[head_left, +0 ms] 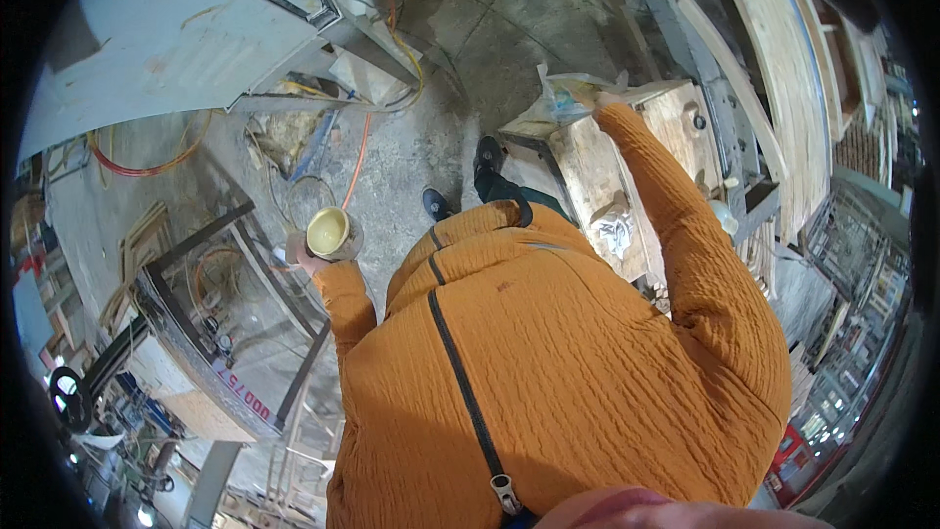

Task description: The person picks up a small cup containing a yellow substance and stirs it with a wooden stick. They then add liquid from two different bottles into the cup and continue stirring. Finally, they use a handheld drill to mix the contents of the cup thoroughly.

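Observation:
My left hand (305,255) is wrapped around the side of a round cup (334,234), whose pale yellowish inside faces up. Well off to the right, my right arm reaches forward over a wooden crate (676,122). At the crate's far left corner my right hand (609,99) grips the edge of a clear plastic bag (568,98) with something greenish and yellow in it. The fingers of that hand are small and partly hidden. A crumpled whitish wrapper (614,230) lies on the nearer wooden surface, below my right forearm.
A large light-grey metal cabinet (186,49) stands at the far left, with an orange hose (359,162) on the concrete floor (401,142) beside it. Left of me is a metal-framed cart (211,387). Long timber boards (783,69) line the right side.

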`<state>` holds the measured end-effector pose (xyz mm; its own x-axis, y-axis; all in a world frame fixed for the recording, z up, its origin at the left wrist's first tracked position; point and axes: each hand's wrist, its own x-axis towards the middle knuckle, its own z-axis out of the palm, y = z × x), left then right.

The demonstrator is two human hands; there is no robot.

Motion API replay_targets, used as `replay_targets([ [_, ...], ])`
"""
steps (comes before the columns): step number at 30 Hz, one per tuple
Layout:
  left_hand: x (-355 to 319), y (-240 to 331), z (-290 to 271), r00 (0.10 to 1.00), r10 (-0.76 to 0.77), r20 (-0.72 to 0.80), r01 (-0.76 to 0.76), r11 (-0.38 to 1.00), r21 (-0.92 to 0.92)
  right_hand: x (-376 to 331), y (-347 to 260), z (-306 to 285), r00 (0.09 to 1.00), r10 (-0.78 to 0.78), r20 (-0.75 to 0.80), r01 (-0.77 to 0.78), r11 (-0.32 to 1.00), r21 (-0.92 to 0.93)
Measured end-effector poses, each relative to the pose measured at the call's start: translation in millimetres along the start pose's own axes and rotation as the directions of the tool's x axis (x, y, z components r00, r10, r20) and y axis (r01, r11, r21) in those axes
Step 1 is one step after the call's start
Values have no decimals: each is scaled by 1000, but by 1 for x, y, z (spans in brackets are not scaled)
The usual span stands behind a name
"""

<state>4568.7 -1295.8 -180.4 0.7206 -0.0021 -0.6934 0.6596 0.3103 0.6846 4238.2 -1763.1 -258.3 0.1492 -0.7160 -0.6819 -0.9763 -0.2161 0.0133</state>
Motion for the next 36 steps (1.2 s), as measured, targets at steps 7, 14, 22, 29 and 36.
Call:
replay_targets([
  [7,-55,-7,26,990,-99,-98,106,992,73,33,-39,26,993,-70,91,87,977,-193],
  [14,-51,-27,12,963,-232,-135,252,956,151,38,-38,50,958,-179,226,252,901,-353],
  [22,-58,-53,51,927,-371,59,362,924,124,43,-25,31,883,-303,359,435,816,-381],
  [29,-66,-54,64,889,-454,62,448,889,95,45,-40,-15,887,-265,378,412,824,-389],
  [36,-68,-45,67,925,-339,174,322,939,120,35,-22,-95,896,-123,426,343,801,-491],
])
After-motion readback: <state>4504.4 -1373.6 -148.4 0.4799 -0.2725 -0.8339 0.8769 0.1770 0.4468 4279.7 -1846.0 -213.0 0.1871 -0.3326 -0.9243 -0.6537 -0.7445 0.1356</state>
